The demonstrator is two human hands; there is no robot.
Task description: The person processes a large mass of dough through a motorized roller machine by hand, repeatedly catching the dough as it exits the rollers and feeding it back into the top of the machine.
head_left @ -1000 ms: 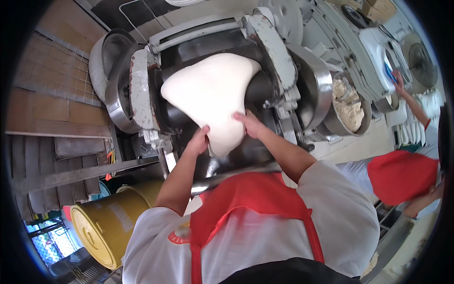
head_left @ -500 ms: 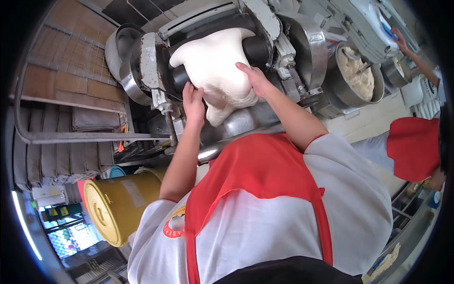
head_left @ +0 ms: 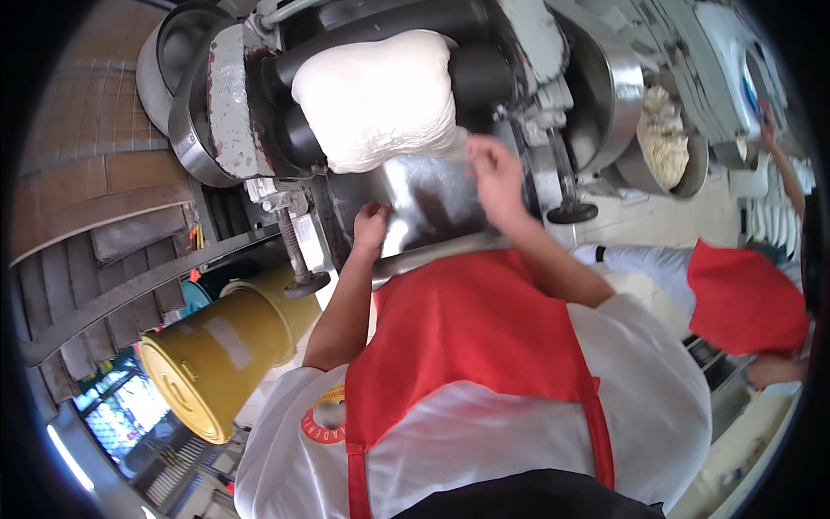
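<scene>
A thick, pale slab of dough point(head_left: 376, 99) lies over the dark rollers point(head_left: 480, 82) of a dough sheeter. Its lower edge hangs toward the shiny metal tray point(head_left: 424, 203) in front of me. My right hand point(head_left: 499, 180) is at the dough's lower right corner, fingers curled, and a thin tail of dough reaches its fingertips. Below the dough, my left hand point(head_left: 372, 232) is apart from it, over the tray's left side. Its fingers are bent together, with nothing visible in them.
Worn grey side housings point(head_left: 233, 99) flank the rollers. A threaded post with a round knob point(head_left: 571, 212) stands at the right. Yellow lidded bins point(head_left: 220, 355) are at the lower left. Beyond the machine, a mixing bowl point(head_left: 692, 177) holds dough, and a co-worker in a red apron point(head_left: 743, 298) stands nearby.
The dough has drawn up onto the rollers into a compact block, baring the tray. My left hand has let go and dropped toward me; my right has moved down to the dough's corner.
</scene>
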